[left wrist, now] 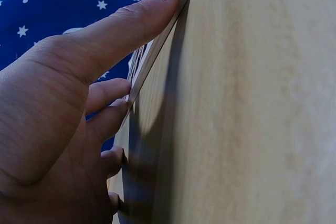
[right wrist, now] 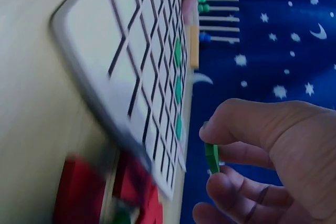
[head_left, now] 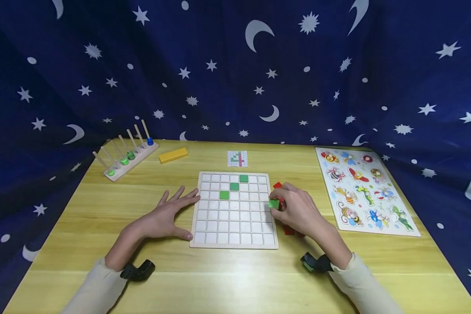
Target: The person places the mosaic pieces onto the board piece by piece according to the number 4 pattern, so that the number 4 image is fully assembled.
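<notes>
A white grid board (head_left: pixel 234 226) lies mid-table, with three green tiles set in a diagonal, the middle green tile (head_left: pixel 234 186) among them. My right hand (head_left: pixel 298 209) pinches another green tile (right wrist: pixel 211 157) between thumb and fingertip, held above the board's right edge. Beneath and beside that hand lie several red tiles (right wrist: pixel 79 192), partly hidden by it in the head view. My left hand (head_left: pixel 162 218) has its fingers spread, with thumb and fingertips touching the board's left edge; the left wrist view shows the thumb (left wrist: pixel 152 11) against the rim.
Behind the board lies a small pattern card (head_left: pixel 237 158) showing a green and red figure. A pegged counting stand (head_left: pixel 131 163) with rings and a yellow block (head_left: pixel 173 155) are at back left. An insect puzzle board (head_left: pixel 365 192) lies on the right.
</notes>
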Demonstrator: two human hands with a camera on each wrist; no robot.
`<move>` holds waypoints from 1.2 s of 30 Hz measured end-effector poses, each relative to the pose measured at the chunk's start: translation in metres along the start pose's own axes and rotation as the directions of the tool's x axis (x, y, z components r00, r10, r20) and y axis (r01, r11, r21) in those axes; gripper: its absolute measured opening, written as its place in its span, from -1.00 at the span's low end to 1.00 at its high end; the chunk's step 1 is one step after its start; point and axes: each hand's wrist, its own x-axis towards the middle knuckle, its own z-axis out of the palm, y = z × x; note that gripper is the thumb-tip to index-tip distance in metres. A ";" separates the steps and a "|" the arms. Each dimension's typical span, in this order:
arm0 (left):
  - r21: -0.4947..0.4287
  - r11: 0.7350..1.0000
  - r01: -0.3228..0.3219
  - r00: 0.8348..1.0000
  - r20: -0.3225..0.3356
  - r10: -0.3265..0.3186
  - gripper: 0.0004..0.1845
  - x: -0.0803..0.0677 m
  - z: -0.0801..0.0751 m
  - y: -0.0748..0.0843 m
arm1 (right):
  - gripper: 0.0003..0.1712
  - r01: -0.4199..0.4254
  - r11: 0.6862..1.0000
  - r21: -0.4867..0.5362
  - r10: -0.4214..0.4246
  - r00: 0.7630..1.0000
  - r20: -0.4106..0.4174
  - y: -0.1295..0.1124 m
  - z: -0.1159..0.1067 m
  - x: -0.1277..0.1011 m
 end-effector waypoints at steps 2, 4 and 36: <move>-0.002 1.000 0.001 1.000 0.002 -0.001 0.16 0.000 0.001 0.000 | -0.75 0.034 0.999 0.016 -0.034 0.999 0.002 -0.006 0.006 0.006; 0.000 1.000 0.003 1.000 0.006 -0.003 0.16 0.000 0.001 0.000 | -0.75 0.061 0.998 0.031 -0.061 0.998 0.010 -0.012 0.011 0.011; -0.003 1.000 0.007 1.000 0.012 -0.007 0.16 -0.001 -0.001 0.001 | -0.84 0.219 0.966 0.137 -0.238 0.962 0.138 -0.079 0.075 0.077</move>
